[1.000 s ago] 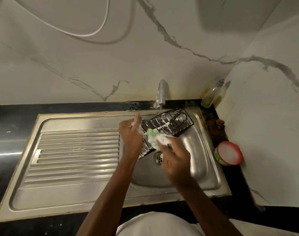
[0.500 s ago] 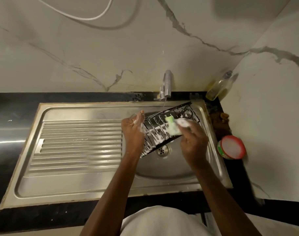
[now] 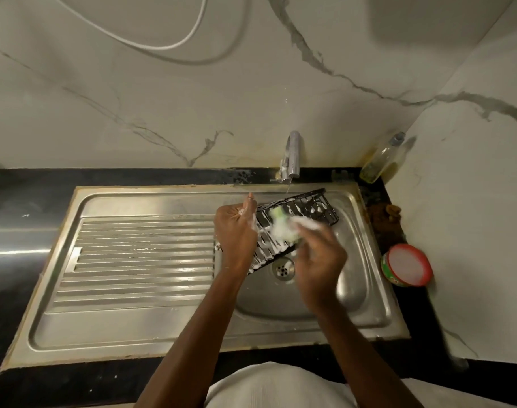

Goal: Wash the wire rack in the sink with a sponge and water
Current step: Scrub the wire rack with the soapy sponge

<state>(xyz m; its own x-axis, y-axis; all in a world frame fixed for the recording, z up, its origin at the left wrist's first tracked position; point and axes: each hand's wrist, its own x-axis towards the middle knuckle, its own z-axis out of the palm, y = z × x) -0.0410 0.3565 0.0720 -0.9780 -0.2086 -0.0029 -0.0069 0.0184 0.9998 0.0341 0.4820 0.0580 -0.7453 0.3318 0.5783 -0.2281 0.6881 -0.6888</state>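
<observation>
Over the sink bowl, in the head view, the black rack is sitting tilted, its far end reaching up toward the tap and its near end dipping toward the drain; white foam is clinging to many of its wires. The left hand is gripping the rack's left edge, fingers curled round the wire, so the rack is stretching away from that grip to the right and toward the back wall. The right hand is blurred; it is clutching a soapy green-and-white sponge at its fingertips, and the sponge is pressing on the rack's upper face, roughly at the middle of its length, just right of the left hand's hold. A thin thread of water is falling from the tap onto the rack's far edge.

To the left of the bowl the ribbed drainboard is lying flat, with a few flecks of foam on it. On the dark counter right of the sink a round tub with a red rim and pale contents is standing; beyond it, in the corner against the marble wall, a clear bottle of yellowish liquid is leaning. A white cable is looping across the wall above.
</observation>
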